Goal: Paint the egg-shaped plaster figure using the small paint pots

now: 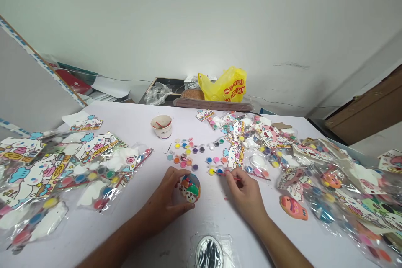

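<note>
My left hand (165, 200) grips a small round painted figure (190, 188), coloured blue, red, green and white, just above the white table (135, 121). My right hand (244, 194) pinches a thin paintbrush (234, 176); its tip reaches left into a strip of small paint pots (216, 171). More open paint pots (185, 155) lie beyond both hands.
A paper cup (162, 126) stands at the back centre. Plastic packets with cartoon cards and white figures are heaped at the left (63, 167) and right (314, 163). A painted pink figure (294, 207) lies to the right. A yellow bag (224, 85) sits behind the table. A round shiny hole (209, 252) is at the near edge.
</note>
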Demonstrator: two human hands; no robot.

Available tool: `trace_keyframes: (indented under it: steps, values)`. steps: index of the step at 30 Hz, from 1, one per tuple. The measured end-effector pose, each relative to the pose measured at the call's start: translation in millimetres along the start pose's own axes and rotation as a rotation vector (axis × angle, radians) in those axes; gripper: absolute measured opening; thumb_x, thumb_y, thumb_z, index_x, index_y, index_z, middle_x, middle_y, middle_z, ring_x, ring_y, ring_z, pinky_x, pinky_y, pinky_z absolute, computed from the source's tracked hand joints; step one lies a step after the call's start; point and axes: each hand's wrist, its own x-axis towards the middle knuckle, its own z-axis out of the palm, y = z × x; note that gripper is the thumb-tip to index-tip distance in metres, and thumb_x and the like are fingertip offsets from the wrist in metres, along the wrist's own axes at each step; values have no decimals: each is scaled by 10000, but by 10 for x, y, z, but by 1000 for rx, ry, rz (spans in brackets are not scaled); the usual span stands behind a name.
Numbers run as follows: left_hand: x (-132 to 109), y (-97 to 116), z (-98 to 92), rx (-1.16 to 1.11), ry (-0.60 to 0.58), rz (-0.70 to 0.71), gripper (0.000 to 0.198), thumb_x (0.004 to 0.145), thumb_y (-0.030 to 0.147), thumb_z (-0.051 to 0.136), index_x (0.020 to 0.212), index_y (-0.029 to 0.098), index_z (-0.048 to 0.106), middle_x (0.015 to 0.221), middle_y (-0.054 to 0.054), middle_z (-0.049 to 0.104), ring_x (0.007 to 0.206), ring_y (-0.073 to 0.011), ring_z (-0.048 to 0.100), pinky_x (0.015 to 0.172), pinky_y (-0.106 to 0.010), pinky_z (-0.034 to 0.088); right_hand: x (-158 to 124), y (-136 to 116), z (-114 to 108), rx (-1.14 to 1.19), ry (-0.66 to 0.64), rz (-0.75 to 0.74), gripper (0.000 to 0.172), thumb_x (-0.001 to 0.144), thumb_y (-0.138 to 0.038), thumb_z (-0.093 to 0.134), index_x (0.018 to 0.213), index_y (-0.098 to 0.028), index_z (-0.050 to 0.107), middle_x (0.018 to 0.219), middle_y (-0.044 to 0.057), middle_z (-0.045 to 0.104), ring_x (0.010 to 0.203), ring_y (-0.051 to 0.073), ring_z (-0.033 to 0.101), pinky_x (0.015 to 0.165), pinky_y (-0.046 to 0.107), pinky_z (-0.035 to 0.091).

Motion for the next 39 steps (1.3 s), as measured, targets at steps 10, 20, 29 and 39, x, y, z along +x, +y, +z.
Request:
trace_keyframes:
  steps: [10, 20, 29, 39]
  values:
    - [3, -27, 19, 15, -13, 14, 537, 818, 230, 735, 1292, 269, 486, 1139, -67, 473, 1054, -256, 509, 909, -390, 458, -9, 14, 59, -31, -50, 2, 425, 971, -496, 458, 666, -239, 309, 553, -62, 325, 523, 137, 312, 517, 255, 264]
    - [1, -3, 6, 29, -27, -5, 524, 830, 241, 730, 1293, 270, 486, 1115, -61, 472, 1013, -239, 502, 897, -381, 464, 10, 3, 25, 30, 18, 26, 407, 952, -472, 499, 662, -228, 353, 595, -55, 326, 552, 133, 316, 524, 254, 264]
    - [-7, -32, 3, 14, -13, 7, 541, 823, 274, 756, 1288, 288, 480, 1145, -60, 480, 1032, -250, 501, 898, -371, 454, -205, -100, 54, 285, -244, -60, 347, 974, -480, 495, 757, -210, 501, 603, -54, 352, 559, 138, 323, 522, 259, 264]
    - [-8, -58, 14, 4, -26, 5, 570, 819, 263, 764, 1300, 305, 460, 1164, -52, 469, 1057, -249, 496, 910, -364, 453, -168, -77, 76, 286, -298, -18, 390, 968, -523, 484, 743, -204, 465, 614, -57, 339, 568, 129, 286, 525, 264, 227]
